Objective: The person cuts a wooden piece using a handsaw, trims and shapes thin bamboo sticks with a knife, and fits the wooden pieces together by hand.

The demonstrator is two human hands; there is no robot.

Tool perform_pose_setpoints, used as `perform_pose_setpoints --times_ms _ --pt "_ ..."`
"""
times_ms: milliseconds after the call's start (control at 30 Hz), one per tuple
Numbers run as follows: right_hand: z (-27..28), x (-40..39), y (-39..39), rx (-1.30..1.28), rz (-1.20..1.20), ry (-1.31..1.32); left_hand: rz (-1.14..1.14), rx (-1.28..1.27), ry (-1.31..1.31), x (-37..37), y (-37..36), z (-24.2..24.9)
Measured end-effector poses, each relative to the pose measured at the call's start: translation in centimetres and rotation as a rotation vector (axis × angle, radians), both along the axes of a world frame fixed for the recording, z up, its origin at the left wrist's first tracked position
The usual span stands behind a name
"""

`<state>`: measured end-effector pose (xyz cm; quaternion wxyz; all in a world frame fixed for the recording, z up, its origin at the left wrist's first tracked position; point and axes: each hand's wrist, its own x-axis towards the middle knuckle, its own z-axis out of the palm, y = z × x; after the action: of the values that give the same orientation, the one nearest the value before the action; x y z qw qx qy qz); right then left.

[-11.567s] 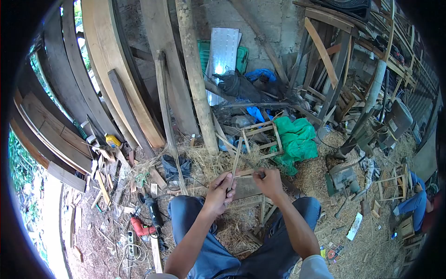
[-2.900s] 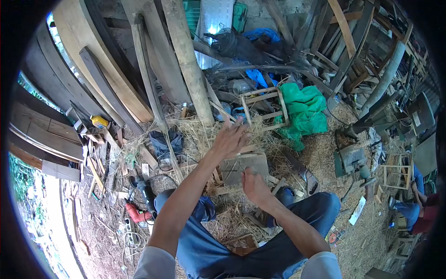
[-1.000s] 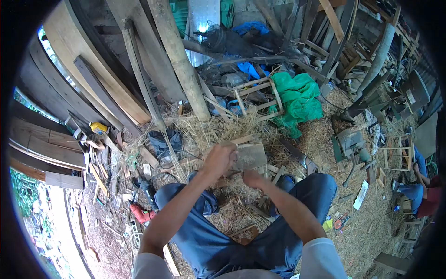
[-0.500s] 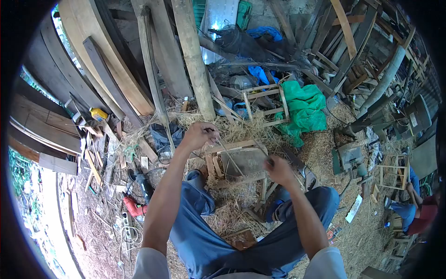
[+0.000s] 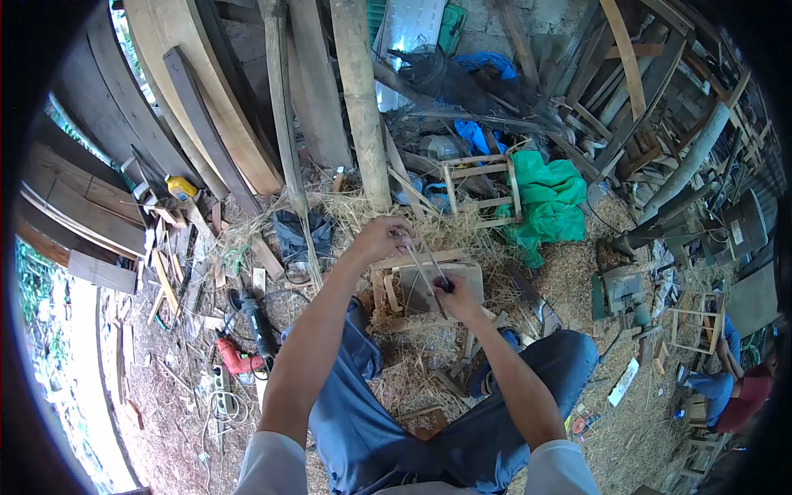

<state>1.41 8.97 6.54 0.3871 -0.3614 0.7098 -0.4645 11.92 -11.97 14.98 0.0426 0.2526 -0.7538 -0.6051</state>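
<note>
My left hand [image 5: 386,240] is closed around the upper end of a thin, light strip [image 5: 427,276] that slants down to the right. My right hand [image 5: 456,295] is wrapped round the dark handle [image 5: 444,285] of a tool. Its narrow blade points up and left, close beside the strip. Below both hands lies a flat grey board [image 5: 467,285] with wooden pieces around it, between my knees. Whether the blade touches the strip is too small to tell.
A red power tool [image 5: 237,356] and a dark grinder [image 5: 257,323] lie at the left. Green cloth [image 5: 551,198] rests beside a small wooden frame [image 5: 516,188]. Long boards [image 5: 206,99] lean at the back. Another person [image 5: 733,394] sits at the far right.
My right hand has moved left and slightly up, bringing the tool next to the strip. My left hand still grips the strip's upper end. The whole view has shifted slightly.
</note>
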Motion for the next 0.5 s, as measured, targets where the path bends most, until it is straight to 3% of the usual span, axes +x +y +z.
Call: perform_pose_setpoints --times_ms 67,267,500 --pt "1.5 0.0 0.4 0.138 -0.109 0.344 0.064 -0.076 -0.052 0.2 0.0 0.7" --pt "-6.1 -0.6 1.6 0.211 -0.182 0.713 0.120 -0.025 0.080 0.5 0.4 1.9" --pt "-2.6 -1.3 0.7 0.212 -0.179 0.492 0.164 0.011 0.216 2.3 1.8 3.8"
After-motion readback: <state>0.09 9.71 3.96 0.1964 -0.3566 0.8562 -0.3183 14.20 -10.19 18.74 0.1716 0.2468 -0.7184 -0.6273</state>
